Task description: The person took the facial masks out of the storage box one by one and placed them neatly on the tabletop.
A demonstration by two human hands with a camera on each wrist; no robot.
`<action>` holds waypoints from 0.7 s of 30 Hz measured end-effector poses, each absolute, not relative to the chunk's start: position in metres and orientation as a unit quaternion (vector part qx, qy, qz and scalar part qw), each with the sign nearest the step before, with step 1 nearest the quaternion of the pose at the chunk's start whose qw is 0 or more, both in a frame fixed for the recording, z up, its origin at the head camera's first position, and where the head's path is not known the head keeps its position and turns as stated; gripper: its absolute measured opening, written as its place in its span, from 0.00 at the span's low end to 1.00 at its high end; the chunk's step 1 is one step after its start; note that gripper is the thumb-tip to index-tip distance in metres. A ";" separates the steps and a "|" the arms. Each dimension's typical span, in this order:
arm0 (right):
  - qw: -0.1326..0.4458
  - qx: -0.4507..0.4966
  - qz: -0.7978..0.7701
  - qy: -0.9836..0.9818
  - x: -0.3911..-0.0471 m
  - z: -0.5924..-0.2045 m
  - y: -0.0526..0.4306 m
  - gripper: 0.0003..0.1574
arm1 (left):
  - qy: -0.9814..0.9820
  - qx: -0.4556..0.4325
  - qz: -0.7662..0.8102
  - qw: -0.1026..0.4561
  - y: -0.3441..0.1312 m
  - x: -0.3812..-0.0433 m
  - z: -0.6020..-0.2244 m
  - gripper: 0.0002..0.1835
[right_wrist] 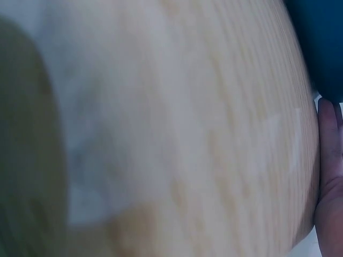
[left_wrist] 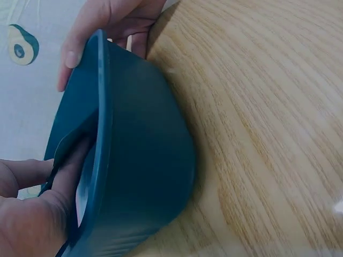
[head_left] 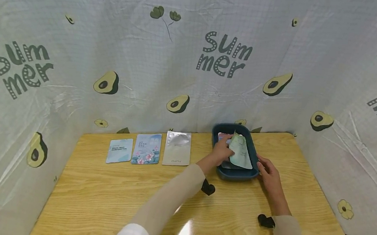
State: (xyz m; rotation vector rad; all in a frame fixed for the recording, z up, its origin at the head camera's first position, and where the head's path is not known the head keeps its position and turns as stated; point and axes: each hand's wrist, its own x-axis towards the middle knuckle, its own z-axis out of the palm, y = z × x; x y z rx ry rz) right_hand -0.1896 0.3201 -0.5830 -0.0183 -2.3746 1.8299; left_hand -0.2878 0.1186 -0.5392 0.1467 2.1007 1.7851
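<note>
A pale green sachet (head_left: 240, 151) tilts up inside a dark blue plastic bin (head_left: 238, 174). My left hand (head_left: 222, 151) reaches into the bin and pinches the sachet's left side. The left wrist view shows this sachet (left_wrist: 75, 140) between thumb and finger, dark in the shade. Under it lie other packets, one with a pink corner (head_left: 223, 136), mostly covered. My right hand (head_left: 270, 176) rests against the bin's right outer side, fingers touching the wall near the rim. In the right wrist view, only part of this hand (right_wrist: 330, 155) shows at the edge.
Left of the bin, three flat packets lie in a row along the table's back edge: a light blue one (head_left: 120, 151), a floral blue one (head_left: 147, 149) and a silver-white one (head_left: 177, 149). A printed curtain (head_left: 139, 57) encloses the wooden table (head_left: 104, 208) behind and at both sides.
</note>
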 end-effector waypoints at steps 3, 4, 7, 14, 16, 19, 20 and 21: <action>0.072 -0.011 0.609 -0.790 -0.190 -0.583 0.320 0.28 | 0.744 0.037 0.641 0.185 0.116 -0.287 -0.535 0.39; 0.071 -0.013 0.608 -0.790 -0.191 -0.583 0.320 0.28 | 0.739 0.036 0.647 0.186 0.114 -0.286 -0.534 0.39; 0.070 -0.019 0.605 -0.793 -0.191 -0.584 0.320 0.28 | 0.715 0.044 0.671 0.193 0.105 -0.285 -0.531 0.39; 0.072 -0.021 0.595 -0.800 -0.192 -0.582 0.318 0.28 | 0.671 0.034 0.714 0.196 0.080 -0.282 -0.529 0.39; 0.074 -0.015 0.595 -0.800 -0.191 -0.582 0.318 0.28 | 0.665 0.032 0.721 0.193 0.073 -0.281 -0.529 0.39; 0.077 -0.005 0.595 -0.800 -0.190 -0.581 0.318 0.28 | 0.652 0.032 0.733 0.192 0.064 -0.280 -0.528 0.40; 0.077 -0.005 0.593 -0.801 -0.190 -0.581 0.318 0.28 | 0.649 0.033 0.735 0.191 0.061 -0.280 -0.527 0.40; 0.077 -0.005 0.592 -0.802 -0.190 -0.581 0.318 0.28 | 0.644 0.033 0.740 0.192 0.058 -0.280 -0.527 0.40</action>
